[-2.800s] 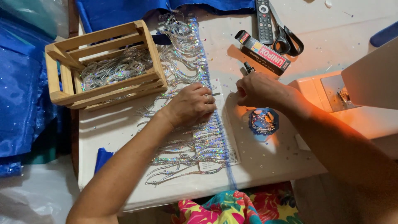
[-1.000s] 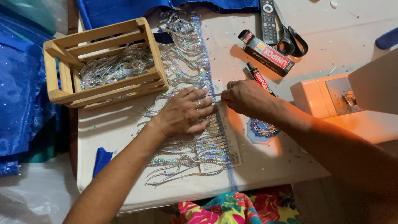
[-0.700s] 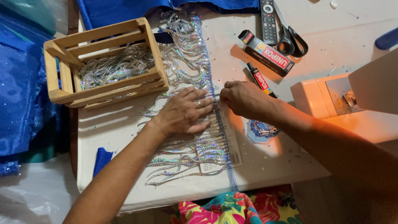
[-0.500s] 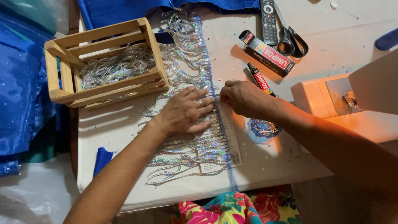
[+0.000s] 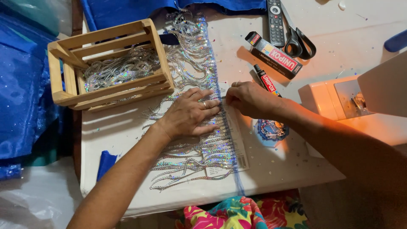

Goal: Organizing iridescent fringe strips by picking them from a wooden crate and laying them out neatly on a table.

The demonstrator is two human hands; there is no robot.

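Both hands' grip unchanged on sequin fringe (image 5: 199, 144)

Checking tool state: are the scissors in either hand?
No: the scissors lie on the table by the remote, while the left hand presses flat on the fringe and the right hand pinches its edge.

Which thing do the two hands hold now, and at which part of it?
The left hand lies flat on the sequin fringe, pressing its strands down. The right hand pinches the fringe's blue top band at its edge.
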